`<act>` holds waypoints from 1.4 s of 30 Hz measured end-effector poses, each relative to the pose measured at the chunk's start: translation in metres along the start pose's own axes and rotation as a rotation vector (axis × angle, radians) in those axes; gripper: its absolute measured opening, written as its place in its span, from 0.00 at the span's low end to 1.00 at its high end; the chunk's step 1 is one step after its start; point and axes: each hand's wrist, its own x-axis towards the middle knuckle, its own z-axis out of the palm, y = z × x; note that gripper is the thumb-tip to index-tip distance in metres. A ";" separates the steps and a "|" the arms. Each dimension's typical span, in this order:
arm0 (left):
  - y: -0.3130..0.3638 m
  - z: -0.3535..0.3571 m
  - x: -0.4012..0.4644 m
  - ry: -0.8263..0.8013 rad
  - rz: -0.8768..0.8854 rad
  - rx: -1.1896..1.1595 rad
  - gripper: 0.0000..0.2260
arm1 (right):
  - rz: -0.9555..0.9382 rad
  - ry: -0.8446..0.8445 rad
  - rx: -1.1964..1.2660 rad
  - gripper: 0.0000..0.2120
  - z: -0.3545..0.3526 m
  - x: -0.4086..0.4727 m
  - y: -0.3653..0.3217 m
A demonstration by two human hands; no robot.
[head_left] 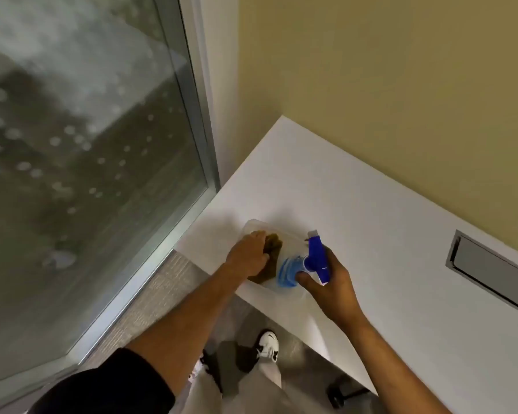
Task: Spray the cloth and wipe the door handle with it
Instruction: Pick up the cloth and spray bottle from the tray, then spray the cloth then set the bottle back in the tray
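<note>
A brown cloth (270, 261) lies in a clear shallow tray (253, 226) on a white table, near the table's left corner. My left hand (248, 256) is closed over the cloth's left part. A spray bottle (310, 261) with a blue trigger head and a clear body with a blue label is tilted beside the cloth. My right hand (331, 282) grips it around the neck, nozzle pointing away from me. No door handle is in view.
The white table (386, 240) runs along a yellow wall, with a grey recessed cable slot (491, 267) at the right. A large glass pane (81, 162) in a metal frame stands at the left. My feet and the grey floor (290, 348) show below the table edge.
</note>
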 end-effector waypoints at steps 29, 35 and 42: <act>0.057 -0.175 -0.095 0.457 -0.034 -1.086 0.11 | -0.195 0.043 0.302 0.08 -0.029 0.015 -0.160; 0.075 -0.237 -0.143 0.604 0.007 -1.197 0.12 | -0.215 0.000 0.267 0.15 -0.016 0.001 -0.207; 0.077 -0.273 -0.180 0.779 0.021 -1.166 0.08 | -0.245 0.016 0.331 0.15 -0.016 -0.009 -0.239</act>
